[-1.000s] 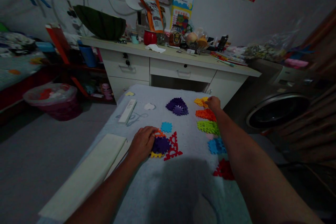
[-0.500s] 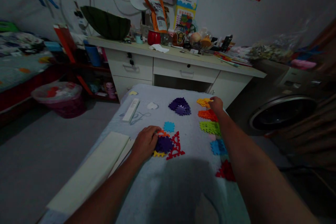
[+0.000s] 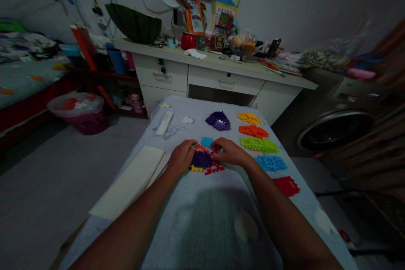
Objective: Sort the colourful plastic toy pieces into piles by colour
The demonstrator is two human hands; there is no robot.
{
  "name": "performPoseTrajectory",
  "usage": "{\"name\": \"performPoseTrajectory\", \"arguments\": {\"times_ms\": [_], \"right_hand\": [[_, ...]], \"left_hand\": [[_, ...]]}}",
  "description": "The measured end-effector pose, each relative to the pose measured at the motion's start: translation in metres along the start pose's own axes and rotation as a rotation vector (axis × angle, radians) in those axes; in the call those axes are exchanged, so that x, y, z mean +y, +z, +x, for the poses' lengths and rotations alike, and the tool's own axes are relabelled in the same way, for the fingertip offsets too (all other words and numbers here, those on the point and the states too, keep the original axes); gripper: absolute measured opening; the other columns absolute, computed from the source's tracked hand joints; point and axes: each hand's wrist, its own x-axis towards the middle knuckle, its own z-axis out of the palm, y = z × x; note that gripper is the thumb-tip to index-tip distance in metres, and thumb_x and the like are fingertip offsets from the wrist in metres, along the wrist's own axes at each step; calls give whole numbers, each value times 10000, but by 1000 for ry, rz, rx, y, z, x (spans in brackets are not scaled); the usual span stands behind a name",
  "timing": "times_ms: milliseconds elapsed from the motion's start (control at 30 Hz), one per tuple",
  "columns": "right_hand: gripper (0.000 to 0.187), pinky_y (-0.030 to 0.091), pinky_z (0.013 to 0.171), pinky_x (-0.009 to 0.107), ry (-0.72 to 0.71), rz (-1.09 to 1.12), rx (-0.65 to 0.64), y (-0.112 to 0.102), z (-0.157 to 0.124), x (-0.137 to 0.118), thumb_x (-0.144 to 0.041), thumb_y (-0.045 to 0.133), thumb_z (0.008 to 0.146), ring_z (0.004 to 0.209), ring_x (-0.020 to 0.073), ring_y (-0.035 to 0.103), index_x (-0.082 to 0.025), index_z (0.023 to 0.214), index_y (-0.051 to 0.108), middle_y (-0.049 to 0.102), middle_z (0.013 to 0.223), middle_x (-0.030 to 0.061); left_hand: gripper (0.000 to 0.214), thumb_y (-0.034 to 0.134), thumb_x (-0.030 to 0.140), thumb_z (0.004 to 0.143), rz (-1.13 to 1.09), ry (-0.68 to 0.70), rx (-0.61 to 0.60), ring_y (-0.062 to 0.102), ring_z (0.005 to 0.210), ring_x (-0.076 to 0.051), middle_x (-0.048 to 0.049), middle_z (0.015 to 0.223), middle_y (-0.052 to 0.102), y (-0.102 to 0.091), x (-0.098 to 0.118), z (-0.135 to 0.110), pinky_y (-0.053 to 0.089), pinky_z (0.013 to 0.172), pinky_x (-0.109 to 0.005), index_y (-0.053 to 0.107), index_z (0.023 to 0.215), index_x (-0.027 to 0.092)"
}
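In the head view a small cluster of toothed interlocking plastic building pieces lies mid-table: a purple piece [image 3: 201, 160], an orange piece [image 3: 200, 148], a yellow piece [image 3: 196, 169] and a red triangular piece [image 3: 215, 168]. My left hand [image 3: 182, 157] grips the cluster's left edge, its fingers bent. Over the red piece, from the right, comes my right hand [image 3: 230, 152] with thumb and fingers curled together; whatever is between them is too small to make out. A light blue square piece [image 3: 206, 141] lies just beyond, between both hands.
Sorted piles run down the right side: yellow [image 3: 249, 118], orange [image 3: 253, 131], green [image 3: 259, 145], blue [image 3: 271, 163], red [image 3: 287, 186]. A purple pile [image 3: 218, 121] sits farther back. Long white boxes [image 3: 129, 181] lie left. Behind stands a cluttered desk [image 3: 218, 80].
My right hand has come from the yellow pile back toward me and left, to the cluster. My left hand stays at the cluster. The view has shifted slightly.
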Motion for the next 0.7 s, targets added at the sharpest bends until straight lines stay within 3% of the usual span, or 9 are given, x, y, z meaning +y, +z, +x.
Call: {"name": "performPoseTrajectory", "arguments": {"times_ms": [133,233,500,700], "right_hand": [[602,438,919,384,-53,-74,50,33,-13,-21,-367,789,705,1017,249,555,-146,1230,596,611,1107,116],[609,424,950,399,-28,-56,104,44,-15,-24,-331,776,716,1052,254,536,-152,1259,566,588,1138,118],[588,431,995,392,79,2,323,44,-17,-1,-227,685,744,1094,236,538,-128,1300,520,562,1183,125],[564,422,1020,420,168,-20,475,41,-9,26,-319,699,755,1139,261,552,-151,1269,540,589,1228,132]], "left_hand": [[373,383,202,854,-5,8,-4,615,1105,-212,-81,1160,678,0,0,0,473,997,-381,639,1125,181],[388,400,188,822,-17,7,-9,620,1078,-213,-75,1154,679,-1,0,-1,479,983,-378,642,1126,183],[396,505,227,784,57,58,-41,582,1058,-251,-94,1136,668,-6,0,-6,457,956,-405,634,1152,157],[585,688,457,742,227,132,-194,539,1093,-305,-95,1246,614,-13,15,-13,426,928,-436,582,1263,215]]}}
